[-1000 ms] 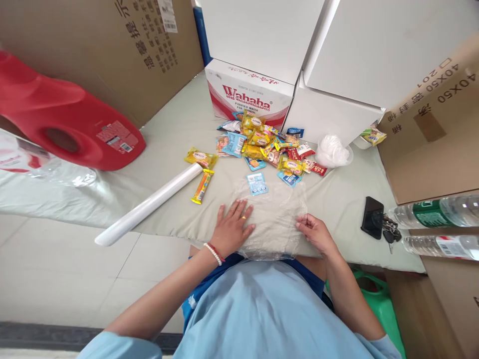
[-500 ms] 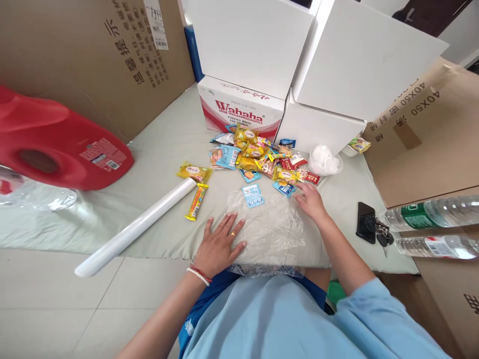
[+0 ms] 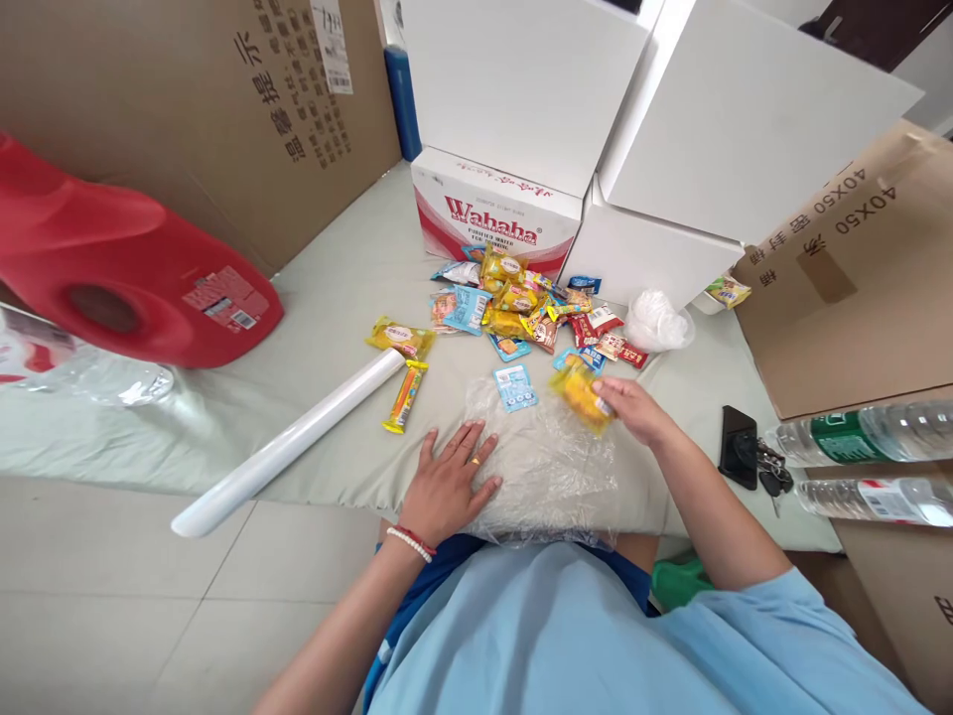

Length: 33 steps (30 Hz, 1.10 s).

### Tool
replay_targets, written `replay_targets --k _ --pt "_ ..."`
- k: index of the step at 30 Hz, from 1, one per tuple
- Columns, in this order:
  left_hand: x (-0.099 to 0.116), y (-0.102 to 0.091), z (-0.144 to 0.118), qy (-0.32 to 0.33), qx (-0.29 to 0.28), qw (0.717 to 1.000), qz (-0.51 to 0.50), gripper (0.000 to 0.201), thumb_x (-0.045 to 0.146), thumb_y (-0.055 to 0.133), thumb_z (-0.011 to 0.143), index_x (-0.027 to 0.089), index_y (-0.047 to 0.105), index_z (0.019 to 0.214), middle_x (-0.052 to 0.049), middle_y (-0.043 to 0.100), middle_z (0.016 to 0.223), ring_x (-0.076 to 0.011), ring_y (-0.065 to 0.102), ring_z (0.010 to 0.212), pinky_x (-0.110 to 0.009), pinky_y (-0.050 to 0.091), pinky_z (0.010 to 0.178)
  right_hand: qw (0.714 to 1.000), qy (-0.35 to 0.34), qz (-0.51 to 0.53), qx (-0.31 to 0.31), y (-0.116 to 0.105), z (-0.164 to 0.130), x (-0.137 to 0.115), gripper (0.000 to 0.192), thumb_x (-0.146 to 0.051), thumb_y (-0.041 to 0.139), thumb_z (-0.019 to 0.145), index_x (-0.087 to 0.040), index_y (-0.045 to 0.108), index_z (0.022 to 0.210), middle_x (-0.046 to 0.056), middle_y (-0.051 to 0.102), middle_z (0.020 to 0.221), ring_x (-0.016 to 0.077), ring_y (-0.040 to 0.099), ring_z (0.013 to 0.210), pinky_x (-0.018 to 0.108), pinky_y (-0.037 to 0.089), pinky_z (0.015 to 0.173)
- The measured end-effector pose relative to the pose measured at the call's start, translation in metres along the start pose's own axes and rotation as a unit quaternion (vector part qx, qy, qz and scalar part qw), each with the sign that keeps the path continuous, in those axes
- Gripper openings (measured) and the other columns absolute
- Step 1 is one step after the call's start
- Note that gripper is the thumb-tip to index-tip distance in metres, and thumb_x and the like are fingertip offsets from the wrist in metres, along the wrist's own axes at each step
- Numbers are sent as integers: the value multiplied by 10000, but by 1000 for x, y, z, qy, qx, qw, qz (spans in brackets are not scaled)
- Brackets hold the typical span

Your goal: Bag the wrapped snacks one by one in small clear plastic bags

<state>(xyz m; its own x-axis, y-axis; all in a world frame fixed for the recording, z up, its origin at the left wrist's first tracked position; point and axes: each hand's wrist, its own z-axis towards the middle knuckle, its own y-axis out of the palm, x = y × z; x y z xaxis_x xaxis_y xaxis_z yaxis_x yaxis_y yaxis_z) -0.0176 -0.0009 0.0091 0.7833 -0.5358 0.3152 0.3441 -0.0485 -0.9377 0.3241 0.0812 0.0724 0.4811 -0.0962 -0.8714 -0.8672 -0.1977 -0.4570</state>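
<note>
My right hand (image 3: 632, 407) pinches a yellow-wrapped snack (image 3: 585, 397), slightly blurred, above the far right part of a clear plastic sheet (image 3: 551, 467). My left hand (image 3: 453, 479) lies flat with fingers spread at the sheet's left edge. Just beyond the sheet is a small light-blue packet (image 3: 514, 387). Behind it, a pile of wrapped snacks (image 3: 517, 298) in yellow, blue and red leans toward the Wahaba-style red and white carton (image 3: 495, 218). Left of my left hand lie a slim yellow snack bar (image 3: 406, 397) and a larger yellow packet (image 3: 402, 338), touching a white roll (image 3: 290, 442).
A big red jug (image 3: 141, 268) lies at the left by a brown carton (image 3: 194, 99). White plastic bundle (image 3: 658, 320) sits right of the snacks. At the right are a black phone (image 3: 739, 447), keys (image 3: 774, 469) and two water bottles (image 3: 856, 434).
My right hand has taken hold of the yellow-wrapped snack from the pile's front and drawn it toward me over the sheet. My left hand stays flat in place; the view has shifted slightly.
</note>
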Motion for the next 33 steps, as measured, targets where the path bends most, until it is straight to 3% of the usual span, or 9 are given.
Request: replay_targets --k 2,3,7,9,14,17,21,29,33 --pt "1 -1 0 -3 -4 1000 -5 578 474 505 1003 282 464 1546 -142 373 1651 -348 397 1507 -674 116 1245 995 25 24 -97 26 -24 1 496 -663 539 939 -212 720 842 22 685 749 209 608 734 305 497 673" --pt "1 -1 0 -5 -6 1000 -6 579 473 507 1002 285 463 1548 -142 372 1651 -351 394 1508 -674 115 1245 995 22 -7 -101 37 -32 0 484 -656 546 940 -217 725 840 26 682 751 211 604 744 309 501 684" --pt "2 -1 0 -7 -14 1000 -5 586 474 506 1002 292 448 1557 -140 364 1655 -348 392 1510 -668 112 1247 966 -82 -226 99 61 -47 -9 370 -528 588 962 -235 749 1118 127 691 1125 314 576 1078 452 492 961" --pt "2 -1 0 -3 -15 1000 -1 587 474 499 1006 290 440 1560 -137 355 1660 -343 387 1514 -666 109 1247 941 -143 -278 128 66 -49 -16 384 -476 573 987 -244 706 1262 141 641 1271 337 522 1201 508 438 1066" --pt "1 2 -2 1 -11 1000 10 708 555 486 996 234 338 1609 -157 315 1673 -336 351 1533 -658 61 1254 924 -161 -347 -8 87 -55 -10 496 -352 686 924 -250 618 1404 129 607 1389 360 487 1263 536 458 1051" --pt "1 2 -2 2 -16 1000 10 844 634 496 964 180 257 1634 -183 313 1669 -342 334 1540 -648 37 1261 931 -146 -334 13 84 -59 1 469 -198 618 924 -251 626 1390 123 652 1319 339 526 1206 527 468 1030" --pt "0 1 -2 4 -25 1000 10 886 650 501 952 149 241 1635 -194 309 1667 -350 327 1541 -652 27 1261 944 -202 -257 47 66 -66 -3 475 -185 581 930 -261 611 1398 108 666 1275 302 554 1192 503 465 1047" --pt "1 0 -1 3 -31 999 19 847 627 502 958 155 280 1626 -182 295 1673 -344 324 1544 -641 16 1267 916 -234 -292 -142 83 -48 -24 345 -322 601 982 -255 692 1308 104 690 1293 282 564 1256 468 420 1096" --pt "2 0 -1 -2 -30 999 30 831 646 482 958 184 297 1624 -159 304 1675 -339 322 1546 -629 49 1274 937 -118 -327 -29 75 4 -36 376 -417 429 1062 -222 733 1167 104 737 1127 262 622 1097 389 458 984"
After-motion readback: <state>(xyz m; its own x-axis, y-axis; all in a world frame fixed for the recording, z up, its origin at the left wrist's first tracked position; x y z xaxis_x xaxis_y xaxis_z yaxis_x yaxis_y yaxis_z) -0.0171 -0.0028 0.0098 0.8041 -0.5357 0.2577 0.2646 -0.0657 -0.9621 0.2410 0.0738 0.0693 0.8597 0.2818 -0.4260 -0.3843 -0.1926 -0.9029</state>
